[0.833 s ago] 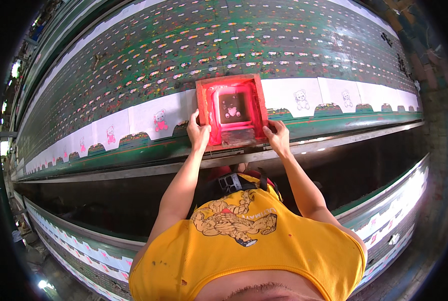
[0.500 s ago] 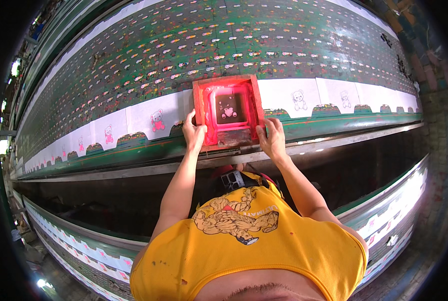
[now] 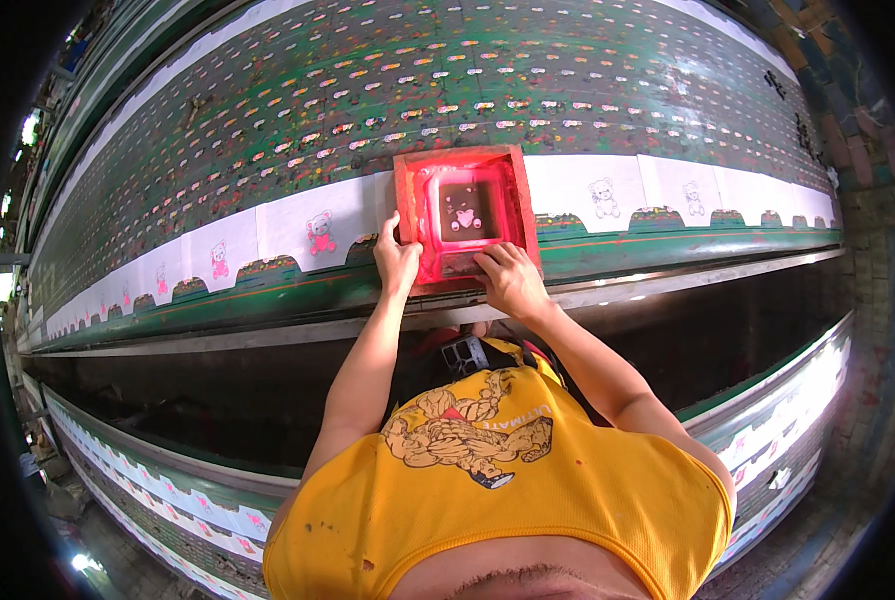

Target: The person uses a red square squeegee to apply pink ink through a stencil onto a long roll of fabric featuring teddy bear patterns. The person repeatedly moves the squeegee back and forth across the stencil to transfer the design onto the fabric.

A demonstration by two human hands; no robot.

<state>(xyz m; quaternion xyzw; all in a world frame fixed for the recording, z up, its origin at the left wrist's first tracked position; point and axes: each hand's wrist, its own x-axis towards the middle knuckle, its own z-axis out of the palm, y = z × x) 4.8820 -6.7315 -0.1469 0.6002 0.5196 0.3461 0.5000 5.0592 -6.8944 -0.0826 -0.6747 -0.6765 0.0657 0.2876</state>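
Note:
A red-stained wooden screen printing frame (image 3: 404, 195) lies over the row of white fabric pieces, its mesh showing a small pale pink bear motif. My left hand (image 3: 397, 264) grips the frame's left side near the front corner, thumb toward the inside. Inside the near end of the frame rests a squeegee (image 3: 457, 265) with a dark reddish wooden bar. My right hand (image 3: 512, 280) is closed over the squeegee's right part, fingers bent over its top. To the left, a fabric piece (image 3: 287, 225) carries a bear with pink filling; to the right, another fabric piece (image 3: 577, 172) shows only a bear outline.
The long green printing table (image 3: 627, 255) curves across the view, with a metal rail (image 3: 657, 290) along its near edge. Dark paint-spotted rows cover its surface beyond the fabric. Behind me runs another table (image 3: 177, 475) with printed pieces.
My right hand has moved left from the frame's right side onto the squeegee at its near end. My left hand keeps hold of the frame, which appears slightly farther right in view.

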